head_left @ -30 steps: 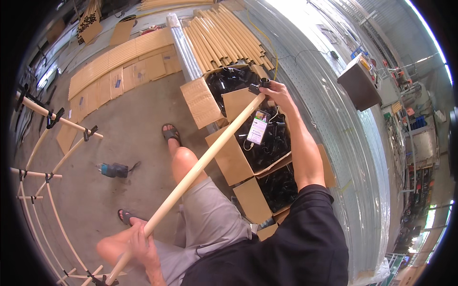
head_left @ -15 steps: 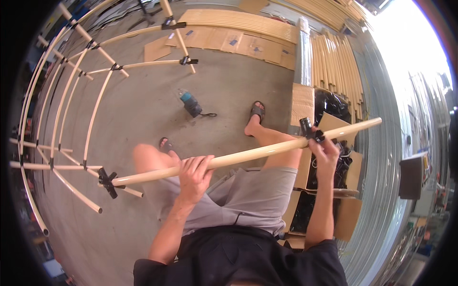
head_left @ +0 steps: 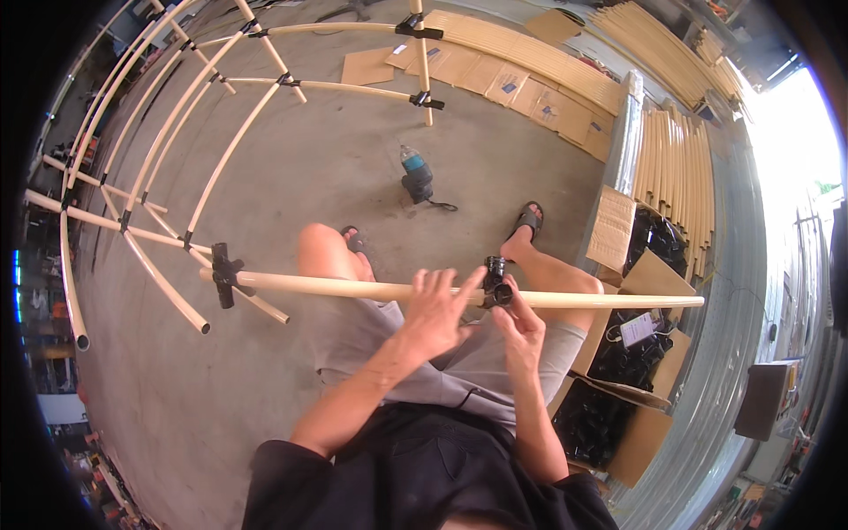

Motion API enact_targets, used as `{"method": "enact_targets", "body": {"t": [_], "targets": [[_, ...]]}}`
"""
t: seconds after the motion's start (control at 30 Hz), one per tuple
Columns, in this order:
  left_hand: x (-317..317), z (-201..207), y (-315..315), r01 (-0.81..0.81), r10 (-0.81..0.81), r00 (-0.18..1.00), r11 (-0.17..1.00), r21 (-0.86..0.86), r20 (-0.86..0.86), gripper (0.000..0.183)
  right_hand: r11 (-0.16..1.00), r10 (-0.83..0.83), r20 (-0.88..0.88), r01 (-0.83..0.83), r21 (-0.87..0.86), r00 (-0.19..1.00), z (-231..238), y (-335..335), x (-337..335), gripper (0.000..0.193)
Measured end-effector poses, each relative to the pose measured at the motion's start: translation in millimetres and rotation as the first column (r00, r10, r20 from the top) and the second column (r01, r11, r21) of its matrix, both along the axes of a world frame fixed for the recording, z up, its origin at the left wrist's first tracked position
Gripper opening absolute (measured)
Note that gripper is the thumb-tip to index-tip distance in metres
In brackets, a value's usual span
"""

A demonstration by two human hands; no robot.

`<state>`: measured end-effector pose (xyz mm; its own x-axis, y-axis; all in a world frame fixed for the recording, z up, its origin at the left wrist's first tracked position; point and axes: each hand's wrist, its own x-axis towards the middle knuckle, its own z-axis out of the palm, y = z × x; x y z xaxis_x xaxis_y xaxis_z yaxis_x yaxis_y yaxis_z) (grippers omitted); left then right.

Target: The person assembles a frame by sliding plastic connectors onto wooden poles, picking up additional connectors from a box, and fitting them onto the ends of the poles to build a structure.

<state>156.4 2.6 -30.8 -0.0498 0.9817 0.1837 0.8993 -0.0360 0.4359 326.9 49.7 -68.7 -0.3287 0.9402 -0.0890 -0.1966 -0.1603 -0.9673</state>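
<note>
Floor [head_left: 495, 159], two hands [head_left: 433, 314], one pipe [head_left: 609, 301] with two connectors [head_left: 495, 276]

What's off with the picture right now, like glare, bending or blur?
Head view: strong glare washes out the upper right; head view: fisheye distortion bows the pipe frame and leaves the rim black; head view: the left hand looks slightly soft, perhaps from motion; head view: small highlights shine on the black pipe connector.

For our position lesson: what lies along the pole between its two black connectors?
Head view: bare pole from the end connector, then the left hand by the middle connector.
</note>
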Motion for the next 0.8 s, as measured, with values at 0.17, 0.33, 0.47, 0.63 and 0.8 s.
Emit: {"method": "enact_targets", "body": {"t": [0.17,0.33,0.47,0.63,0.8], "targets": [[24,-14,33,-0.094,0.136,0.942,0.984,-0.148,0.305,0.057,0.976,-0.009,-0.081,-0.009,-0.216,0.997,-6,3,14,0.039],[28,-10,39,-0.028,0.020,0.947,0.999,0.020,0.321,0.040,0.979,-0.069,-0.098,0.049,-0.199,0.993,1,8,18,0.038],[19,-6,29,-0.035,0.027,0.987,0.998,0.054,0.156,0.043,0.983,-0.118,0.008,0.118,-0.141,0.993,12,-2,3,0.034],[54,0,54,-0.272,0.249,0.949,0.957,0.101,0.192,0.036,0.988,-0.124,0.043,0.127,-0.084,0.991,-6,2,6,0.032],[67,-17,47,-0.274,0.264,0.957,0.959,0.076,0.118,0.031,0.984,-0.145,-0.030,0.141,-0.104,0.989,-12,5,10,0.033]]}}
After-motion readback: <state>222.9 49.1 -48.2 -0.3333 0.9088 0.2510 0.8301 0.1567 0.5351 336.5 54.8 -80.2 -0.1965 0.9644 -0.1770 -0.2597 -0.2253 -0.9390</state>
